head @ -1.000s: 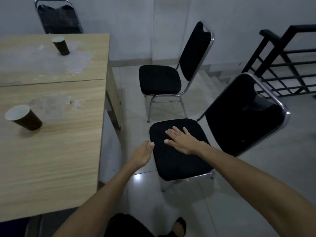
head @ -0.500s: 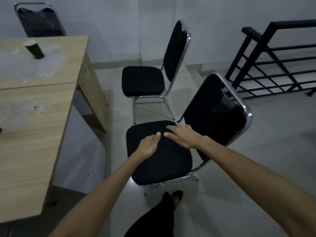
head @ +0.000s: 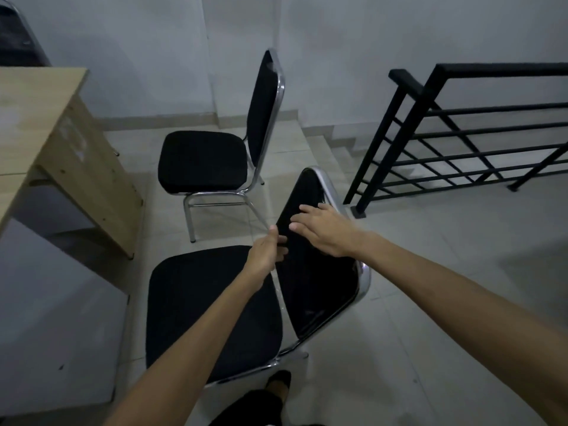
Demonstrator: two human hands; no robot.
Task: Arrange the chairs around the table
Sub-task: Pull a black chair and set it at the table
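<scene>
The near black chair (head: 209, 309) with a chrome frame stands just in front of me, its seat toward the wooden table (head: 33, 118) on the left. My left hand (head: 266, 253) curls around the left edge of its backrest (head: 316, 287). Fingers spread, my right hand (head: 325, 232) lies on the upper part of the backrest, close to the chrome rim. A second black chair (head: 203, 161) stands farther back beside the table's corner, facing left. A third chair's back (head: 15, 35) shows behind the table at the far left edge.
A black metal railing (head: 461, 133) runs along the right, with stairs (head: 338, 139) going down behind the chairs. White walls close the back. Pale tiled floor (head: 430, 272) spreads to the right. My foot (head: 279, 382) is under the near chair's rear edge.
Both hands moved off the near chair's seat up to its backrest, and the left hand closed on its edge. The view swung right, so the cups and most of the tabletop left the frame.
</scene>
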